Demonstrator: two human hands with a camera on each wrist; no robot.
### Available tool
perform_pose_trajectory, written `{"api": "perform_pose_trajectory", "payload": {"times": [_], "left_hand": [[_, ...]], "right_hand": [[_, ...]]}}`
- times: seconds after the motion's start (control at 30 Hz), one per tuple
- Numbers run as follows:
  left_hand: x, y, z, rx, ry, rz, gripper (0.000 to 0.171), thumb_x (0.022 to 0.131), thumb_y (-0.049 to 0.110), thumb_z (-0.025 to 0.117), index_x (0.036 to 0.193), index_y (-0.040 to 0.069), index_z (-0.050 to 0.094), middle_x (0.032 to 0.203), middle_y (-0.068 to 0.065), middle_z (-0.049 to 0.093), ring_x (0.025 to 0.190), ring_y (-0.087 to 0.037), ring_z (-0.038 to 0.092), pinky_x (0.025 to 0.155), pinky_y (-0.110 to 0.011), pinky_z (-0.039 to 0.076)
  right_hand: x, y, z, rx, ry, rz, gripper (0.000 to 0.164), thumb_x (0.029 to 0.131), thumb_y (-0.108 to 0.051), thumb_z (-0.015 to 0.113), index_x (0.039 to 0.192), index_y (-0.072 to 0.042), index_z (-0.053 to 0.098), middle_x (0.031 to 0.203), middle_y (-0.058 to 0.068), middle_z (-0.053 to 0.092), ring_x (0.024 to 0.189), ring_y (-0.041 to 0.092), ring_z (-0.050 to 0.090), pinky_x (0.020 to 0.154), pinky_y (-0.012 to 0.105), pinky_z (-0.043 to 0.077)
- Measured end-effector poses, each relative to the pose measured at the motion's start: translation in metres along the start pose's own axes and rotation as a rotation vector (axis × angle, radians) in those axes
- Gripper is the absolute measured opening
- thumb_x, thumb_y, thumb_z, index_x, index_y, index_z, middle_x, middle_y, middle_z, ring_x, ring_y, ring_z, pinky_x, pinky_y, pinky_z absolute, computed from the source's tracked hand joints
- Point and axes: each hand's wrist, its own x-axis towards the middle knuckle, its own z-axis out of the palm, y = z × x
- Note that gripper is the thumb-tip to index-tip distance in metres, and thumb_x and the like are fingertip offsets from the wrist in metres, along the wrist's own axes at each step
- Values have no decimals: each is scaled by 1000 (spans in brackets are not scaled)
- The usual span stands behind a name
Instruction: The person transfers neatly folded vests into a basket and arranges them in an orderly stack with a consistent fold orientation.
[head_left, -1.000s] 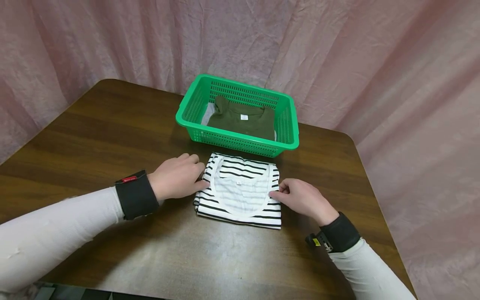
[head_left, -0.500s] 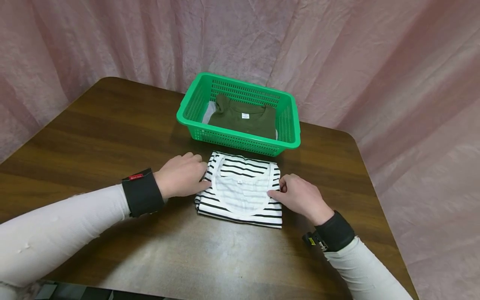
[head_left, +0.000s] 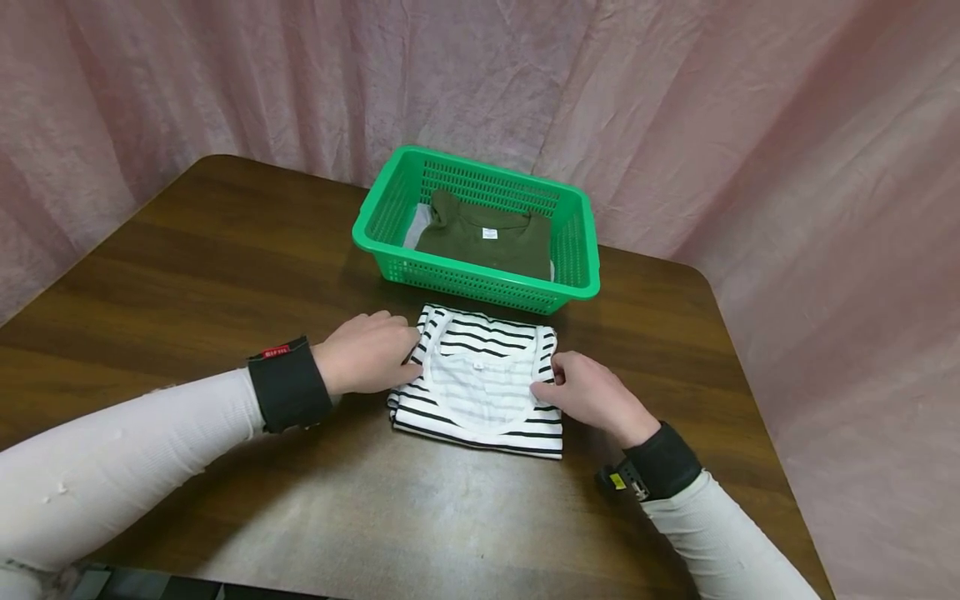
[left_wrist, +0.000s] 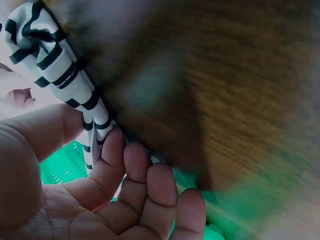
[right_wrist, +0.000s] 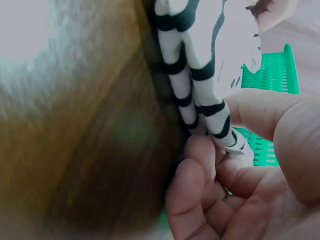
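A folded black-and-white striped shirt (head_left: 483, 396) lies on the table, its white-trimmed neckline facing up. At its left side my left hand (head_left: 369, 353) has the thumb on top and the fingers at the edge. The left wrist view shows that hand (left_wrist: 115, 185) pinching the folded layers of the shirt (left_wrist: 65, 75) between thumb and index finger. My right hand (head_left: 596, 395) pinches the opposite side, thumb over the neckline trim. In the right wrist view, the right hand's fingers (right_wrist: 187, 192) curl under the shirt's layered edge (right_wrist: 200, 70). The fingertips under the cloth are partly hidden.
Behind the shirt stands a green plastic basket (head_left: 480, 282), holding a folded olive shirt (head_left: 480, 246) on top of something pale grey (head_left: 417, 225). The brown wooden table (head_left: 225, 250) has rounded back corners. Pink curtains (head_left: 480, 75) hang behind it.
My right hand has shifted slightly left, drawing the shirt's right edge inward a little. My left hand has moved slightly right along the left edge. The basket stays in place.
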Motion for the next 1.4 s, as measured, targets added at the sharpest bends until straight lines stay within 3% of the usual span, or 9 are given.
{"api": "perform_pose_trajectory", "payload": {"times": [0.17,0.3,0.63,1.0,1.4], "left_hand": [[2,2,-2,-19,-10,-7,18,102,22,78,105,4,77,84,-4,63,80,-26,56,74,-42,46],[2,1,0,-41,13,8,18,101,22,78,103,5,75,77,-2,60,73,-23,55,68,-40,44],[3,4,-1,-172,-3,-31,14,103,17,77,103,9,66,69,0,56,60,-18,53,61,-33,41],[-1,3,4,-223,29,-14,25,103,18,78,107,13,54,69,0,52,60,-18,50,61,-34,37],[-5,3,3,-246,85,-4,34,103,17,79,115,12,48,67,0,51,56,-18,49,58,-35,36]], "right_hand": [[-1,-1,1,47,-5,-10,22,103,-27,75,94,-9,64,85,7,52,74,24,51,65,37,40],[-4,-3,-1,89,-7,-19,21,103,-27,74,98,-11,62,85,7,52,76,24,51,65,38,40],[-5,-4,-2,167,-8,-62,24,104,-24,75,98,-11,56,82,5,44,75,23,46,66,38,37],[-6,-1,1,191,5,-58,24,103,-23,77,103,-11,56,83,6,45,77,24,48,67,37,38],[-12,3,1,266,99,-61,31,101,-22,83,109,-10,55,86,7,46,79,25,50,69,39,42]]}}
